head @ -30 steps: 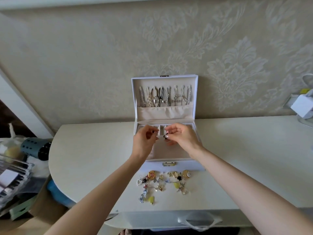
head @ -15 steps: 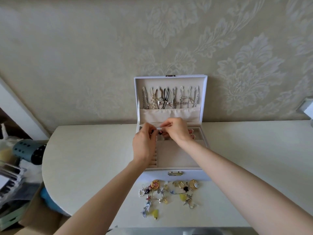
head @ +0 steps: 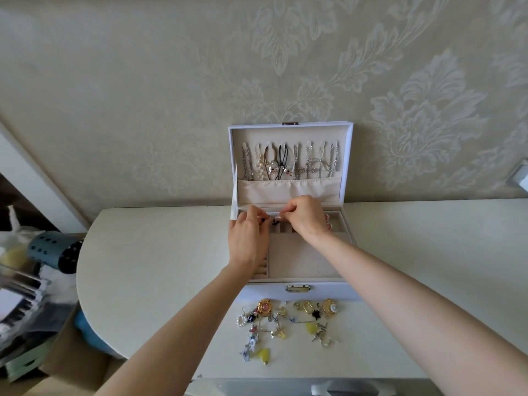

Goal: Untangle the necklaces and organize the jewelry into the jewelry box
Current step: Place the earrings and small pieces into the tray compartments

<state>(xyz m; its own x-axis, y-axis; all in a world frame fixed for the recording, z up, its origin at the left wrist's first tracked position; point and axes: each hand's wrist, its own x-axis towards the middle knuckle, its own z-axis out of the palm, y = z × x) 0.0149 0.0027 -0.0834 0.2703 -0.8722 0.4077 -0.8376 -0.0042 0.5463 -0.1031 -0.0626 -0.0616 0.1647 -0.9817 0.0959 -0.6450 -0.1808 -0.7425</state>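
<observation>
Looking down from the head view, a white jewelry box stands open on a pale desk, with its back against a patterned wall. The lid stands upright, and a row of necklaces hangs inside it, the lower ends tucked into a cream pocket. Both hands are over the back row of small compartments in the box. The left hand and the right hand have their fingertips close together, and between them they pinch a small piece with dark and silver parts; it is too small to tell what kind it is. The other fingers of both hands are curled. The large front compartment of the box shows only its beige lining. On the desk just in front of the box, near its metal clasp, lies the loose jewelry: gold round pieces, a small pearl ring shape, yellow pieces and silver pieces, spread close to each other. To the left of the desk, lower down, is a grey-blue cylinder with dark dots.
</observation>
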